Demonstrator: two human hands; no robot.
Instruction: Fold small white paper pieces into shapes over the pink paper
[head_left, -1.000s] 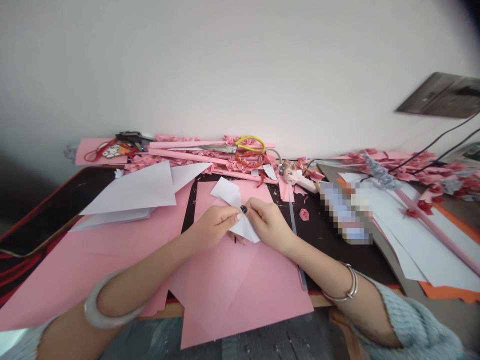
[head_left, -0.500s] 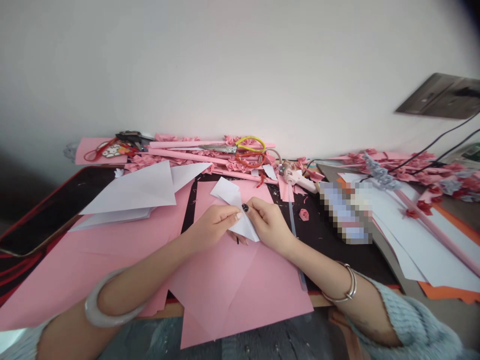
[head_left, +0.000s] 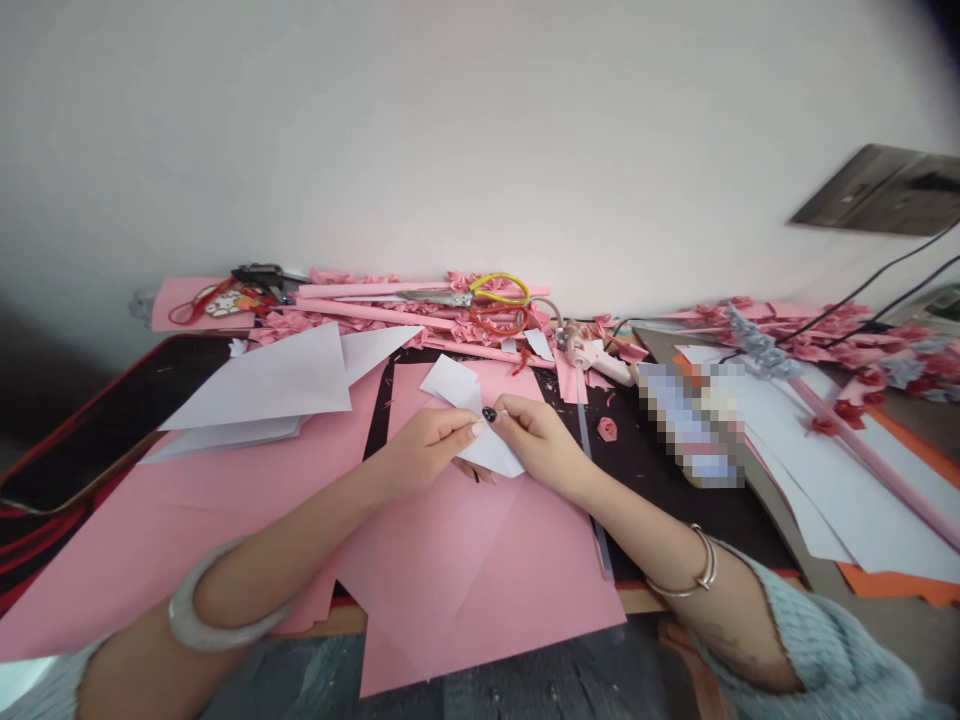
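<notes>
A folded piece of white paper point(head_left: 496, 452) is pinched between both hands above the pink paper sheets point(head_left: 480, 570). My left hand point(head_left: 427, 445) grips its left side, thumb on top. On the right, my right hand point(head_left: 541, 440) pinches it too, its dark-nailed thumb close to the left thumb. One corner of the paper sticks out past the hands toward the wall, and another flap points toward me. Some fingers lie underneath, partly hidden by the paper. Larger folded white sheets point(head_left: 262, 385) rest left of my hands.
Scissors point(head_left: 480, 293) lie on pink paper flowers and rolled sticks along the wall. A pale glue gun point(head_left: 600, 358) and a clear ruler point(head_left: 587, 440) are right of centre. A dark phone-like slab point(head_left: 120, 415) sits left; white sheets point(head_left: 817, 470) lie far right.
Both hands keep their hold on the white paper. Its near flap has shifted slightly to the right and opened a little wider.
</notes>
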